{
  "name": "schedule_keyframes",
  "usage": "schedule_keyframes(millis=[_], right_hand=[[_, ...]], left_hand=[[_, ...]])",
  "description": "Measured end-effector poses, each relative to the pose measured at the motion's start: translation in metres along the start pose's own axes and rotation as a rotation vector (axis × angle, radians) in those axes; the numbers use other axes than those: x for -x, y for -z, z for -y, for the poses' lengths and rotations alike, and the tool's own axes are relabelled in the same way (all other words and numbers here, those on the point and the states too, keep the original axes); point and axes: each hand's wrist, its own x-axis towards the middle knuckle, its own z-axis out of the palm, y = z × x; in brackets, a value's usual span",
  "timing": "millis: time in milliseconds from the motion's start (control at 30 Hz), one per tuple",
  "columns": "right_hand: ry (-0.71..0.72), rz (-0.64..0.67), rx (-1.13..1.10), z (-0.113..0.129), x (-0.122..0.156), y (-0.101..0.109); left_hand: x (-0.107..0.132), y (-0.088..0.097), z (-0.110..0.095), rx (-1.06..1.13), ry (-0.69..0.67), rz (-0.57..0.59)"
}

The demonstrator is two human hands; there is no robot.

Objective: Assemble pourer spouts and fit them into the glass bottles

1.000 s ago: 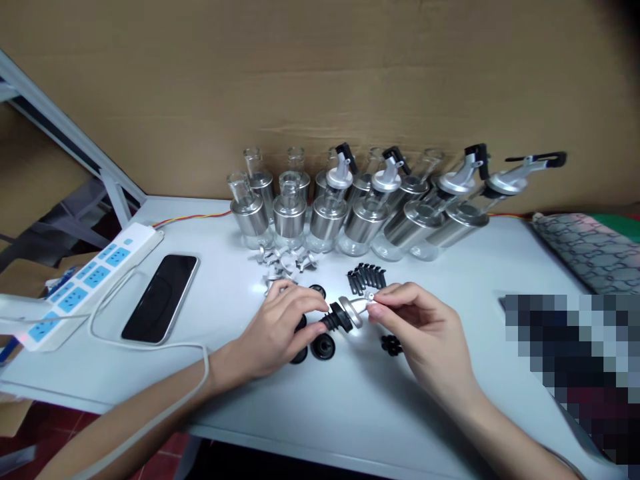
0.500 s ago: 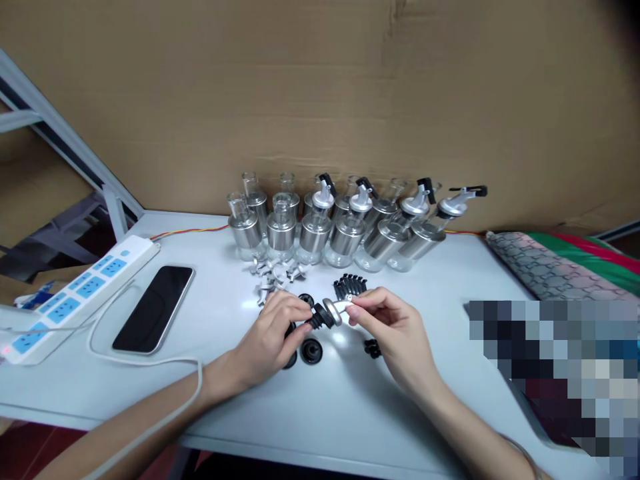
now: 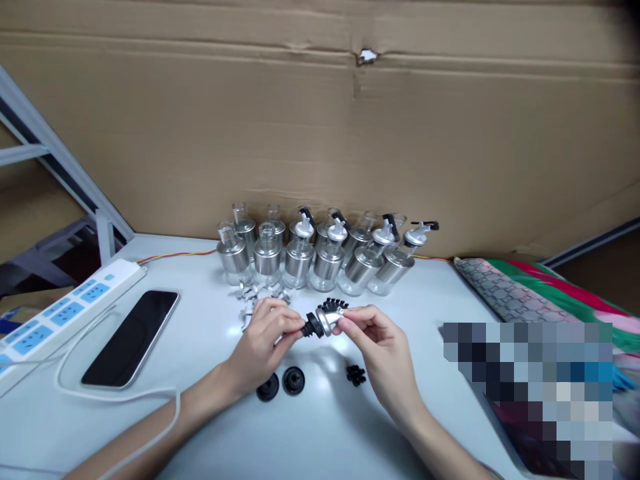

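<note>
Between my hands is a pourer spout [image 3: 326, 321], with a silver cap and nozzle and a black ribbed stopper. My left hand [image 3: 263, 340] pinches the stopper end with thumb and fingers. On the other side, the thumb and forefinger of my right hand [image 3: 383, 357] grip the silver nozzle. Just behind the spout lies a row of small black levers [image 3: 334, 305], partly covered by it. Below my left hand are two round black stopper parts [image 3: 293, 381]. A cluster of small black pieces [image 3: 356, 375] sits left of my right wrist. Silver nozzle pieces [image 3: 247, 293] lie behind my left hand.
Glass bottles with steel sleeves [image 3: 327, 263] stand in rows at the back, several topped with pourers. To the left are a phone [image 3: 131, 339], a power strip [image 3: 65, 313] and a white cable [image 3: 120, 396]. Patterned fabric [image 3: 515, 293] and a pixelated item [image 3: 530, 393] lie right.
The view has tilted up, showing more cardboard wall. Both hands keep hold of the pourer spout, which lies more level and nearer the row of levers in view.
</note>
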Motion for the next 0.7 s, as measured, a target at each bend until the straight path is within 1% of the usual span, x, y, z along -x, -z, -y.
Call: schedule_keyframes(millis=[100, 233, 300, 500, 700], right_hand=[[0.005, -0.016, -0.042, -0.002, -0.004, 0.003], [-0.01, -0.013, -0.079, -0.005, -0.008, 0.003], [-0.01, -0.001, -0.084, -0.006, -0.007, 0.001], [-0.012, 0.057, -0.054, -0.006, 0.0, -0.005], [0.007, 0.045, -0.033, -0.009, 0.002, -0.007]], left_hand=[[-0.006, -0.007, 0.0, 0.027, -0.023, -0.03], [-0.008, -0.013, 0.0, 0.051, 0.003, -0.079], [-0.007, -0.011, -0.001, 0.065, 0.017, -0.081], [-0.001, 0.003, -0.002, 0.063, 0.074, -0.103], [0.0, 0.003, 0.0, 0.11, 0.054, -0.087]])
